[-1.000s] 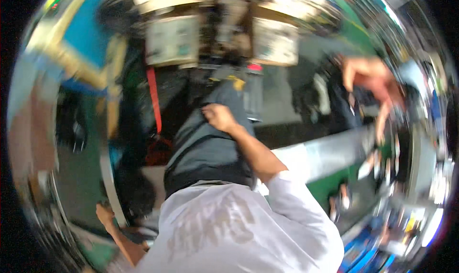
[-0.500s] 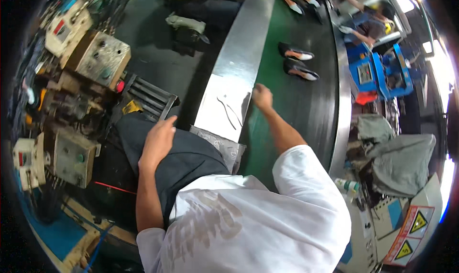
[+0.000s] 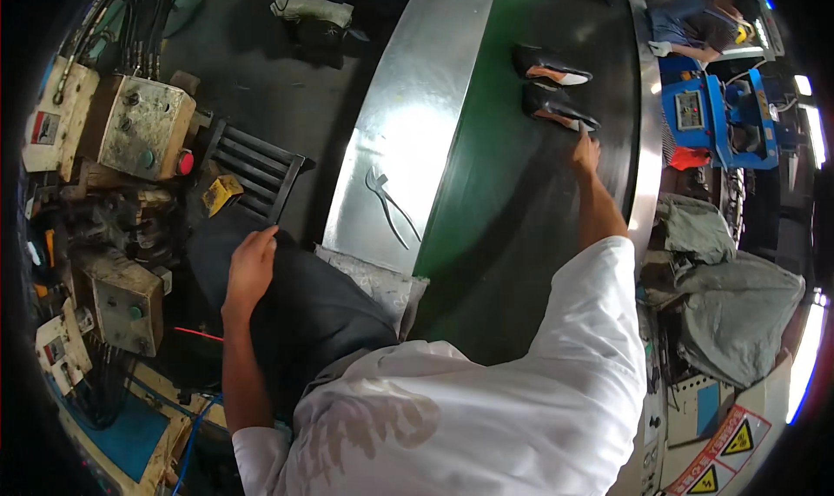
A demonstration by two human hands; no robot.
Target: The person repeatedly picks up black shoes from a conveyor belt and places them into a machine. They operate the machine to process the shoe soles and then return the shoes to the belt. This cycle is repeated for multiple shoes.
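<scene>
The right hand [image 3: 586, 153] is stretched far forward over the green conveyor belt [image 3: 486, 201]. Its fingertips touch the heel end of the nearer black shoe [image 3: 556, 105], which lies on its side on the belt. If the fingers are already closed on the shoe, I cannot tell, because the hand is small and seen from behind. A second black shoe [image 3: 547, 64], with a pale inside, lies just beside the first one, a little farther along the belt.

The left hand [image 3: 250, 266] rests flat and open on the person's left knee, on the dark trousers [image 3: 313, 309]. It holds nothing.

To the left of the belt runs a shiny metal bench [image 3: 408, 88]. A pair of pliers [image 3: 387, 202] lies on this bench, well apart from both hands. A grey folded cloth [image 3: 373, 283] lies at the near end of the bench, near the knee.

On the far left stands a machine with grey control boxes [image 3: 143, 127] and a red button [image 3: 184, 162]. A blue machine [image 3: 717, 118] stands at the far right, behind the belt.
</scene>
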